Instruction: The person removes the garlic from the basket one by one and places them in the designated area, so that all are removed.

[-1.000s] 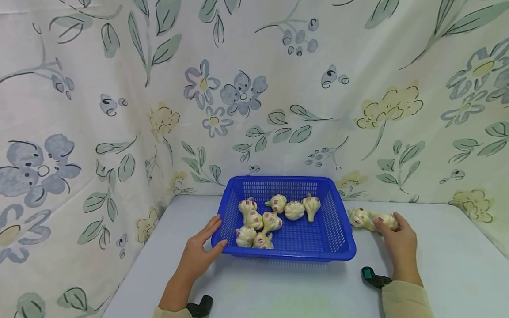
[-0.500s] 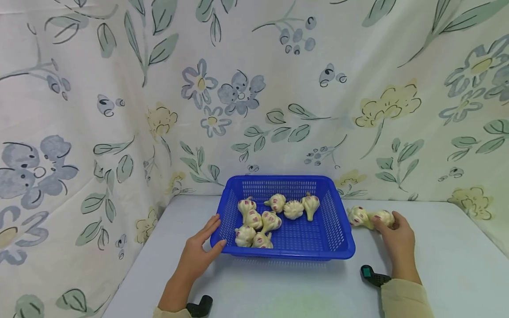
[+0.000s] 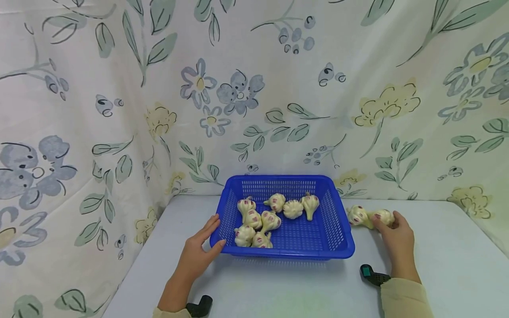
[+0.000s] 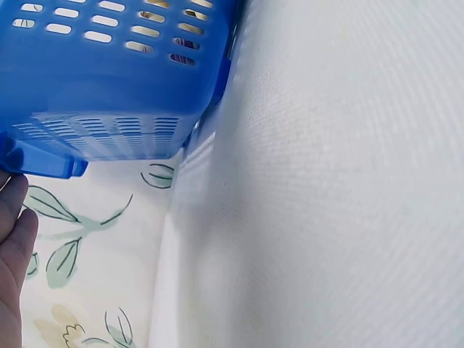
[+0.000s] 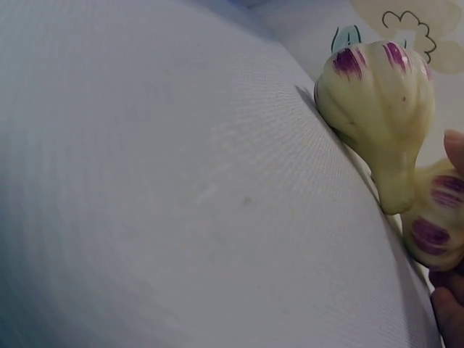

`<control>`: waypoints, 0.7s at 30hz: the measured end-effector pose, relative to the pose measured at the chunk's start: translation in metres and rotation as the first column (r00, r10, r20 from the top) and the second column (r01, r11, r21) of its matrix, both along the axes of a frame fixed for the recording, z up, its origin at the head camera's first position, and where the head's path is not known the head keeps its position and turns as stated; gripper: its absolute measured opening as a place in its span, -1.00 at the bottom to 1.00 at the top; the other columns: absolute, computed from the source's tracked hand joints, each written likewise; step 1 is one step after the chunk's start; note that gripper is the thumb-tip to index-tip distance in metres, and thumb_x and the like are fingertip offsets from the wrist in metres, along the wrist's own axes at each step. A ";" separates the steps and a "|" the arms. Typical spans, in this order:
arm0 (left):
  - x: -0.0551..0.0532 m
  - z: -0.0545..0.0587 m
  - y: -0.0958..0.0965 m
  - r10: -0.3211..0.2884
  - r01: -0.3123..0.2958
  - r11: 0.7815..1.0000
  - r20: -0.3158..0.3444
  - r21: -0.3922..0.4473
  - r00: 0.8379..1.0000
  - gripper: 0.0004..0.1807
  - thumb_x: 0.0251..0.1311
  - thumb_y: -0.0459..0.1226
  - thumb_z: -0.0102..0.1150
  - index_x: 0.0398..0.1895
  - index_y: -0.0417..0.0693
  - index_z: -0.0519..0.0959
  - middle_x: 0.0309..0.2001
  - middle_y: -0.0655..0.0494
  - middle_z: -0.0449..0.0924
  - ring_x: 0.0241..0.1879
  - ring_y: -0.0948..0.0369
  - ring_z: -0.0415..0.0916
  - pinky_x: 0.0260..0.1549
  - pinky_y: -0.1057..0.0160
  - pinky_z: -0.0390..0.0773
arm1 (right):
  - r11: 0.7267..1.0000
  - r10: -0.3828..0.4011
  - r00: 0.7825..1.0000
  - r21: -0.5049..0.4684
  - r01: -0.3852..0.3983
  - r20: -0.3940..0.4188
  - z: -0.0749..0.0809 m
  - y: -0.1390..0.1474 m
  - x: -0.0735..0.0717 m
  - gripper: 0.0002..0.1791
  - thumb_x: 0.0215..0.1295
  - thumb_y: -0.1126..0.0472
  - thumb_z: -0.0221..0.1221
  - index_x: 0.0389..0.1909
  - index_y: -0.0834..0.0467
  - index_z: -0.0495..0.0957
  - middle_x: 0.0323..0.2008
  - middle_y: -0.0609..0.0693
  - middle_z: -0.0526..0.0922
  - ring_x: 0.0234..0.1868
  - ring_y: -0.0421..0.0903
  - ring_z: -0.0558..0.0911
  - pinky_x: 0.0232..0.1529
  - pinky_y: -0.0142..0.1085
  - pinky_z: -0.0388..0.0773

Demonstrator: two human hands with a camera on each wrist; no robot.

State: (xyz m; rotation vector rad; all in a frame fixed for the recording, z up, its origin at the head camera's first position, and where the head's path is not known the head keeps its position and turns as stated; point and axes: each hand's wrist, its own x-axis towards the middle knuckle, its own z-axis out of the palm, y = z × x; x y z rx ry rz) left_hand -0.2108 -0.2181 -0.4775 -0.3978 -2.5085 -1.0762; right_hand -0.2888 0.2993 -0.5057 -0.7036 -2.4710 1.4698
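Observation:
In the head view, a blue plastic basket with slotted walls holds several white garlic bulbs with purple streaks. My left hand rests on its left rim, fingers extended along the outside and thumb at the front corner. To the right of the basket, my right hand holds a garlic bulb between thumb and fingers, at table level. Another garlic bulb lies beside it, stem toward the front right. The right wrist view shows this loose bulb close to the held bulb.
A white tabletop lies under everything. Behind it hangs a floral cloth, which continues down the left side. Black wrist devices are strapped near both sleeves.
The held garlic bulb has shifted slightly left, closer against the loose bulb, with my right hand around it. My left hand stays on the basket rim. The head view drifts a little.

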 end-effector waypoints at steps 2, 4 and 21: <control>0.000 0.000 0.000 0.001 -0.001 1.000 -0.002 -0.002 1.000 -0.34 0.22 -0.14 0.31 0.40 -0.01 0.40 0.45 0.21 0.29 0.42 0.10 0.26 0.23 0.05 0.35 | 1.000 -0.004 1.000 -0.002 0.004 -0.002 0.001 0.000 0.000 0.02 0.34 -0.23 0.09 0.55 0.25 -0.14 0.44 0.41 0.15 0.42 0.33 0.21 0.40 0.19 0.18; 0.000 0.000 0.000 0.001 -0.001 1.000 -0.003 -0.003 1.000 -0.34 0.22 -0.15 0.31 0.40 0.00 0.40 0.45 0.21 0.29 0.42 0.11 0.26 0.23 0.06 0.34 | 1.000 -0.004 1.000 -0.002 0.004 0.000 0.000 -0.001 0.000 0.02 0.34 -0.23 0.09 0.55 0.25 -0.15 0.44 0.41 0.15 0.42 0.32 0.21 0.40 0.19 0.19; -0.001 -0.003 -0.001 -0.006 0.006 1.000 0.001 0.005 1.000 -0.33 0.22 -0.13 0.31 0.41 0.01 0.38 0.45 0.22 0.27 0.43 0.11 0.25 0.24 0.03 0.36 | 1.000 0.007 1.000 0.009 -0.007 0.005 -0.001 0.000 0.000 0.03 0.33 -0.21 0.13 0.55 0.27 -0.15 0.45 0.42 0.12 0.43 0.34 0.20 0.41 0.19 0.18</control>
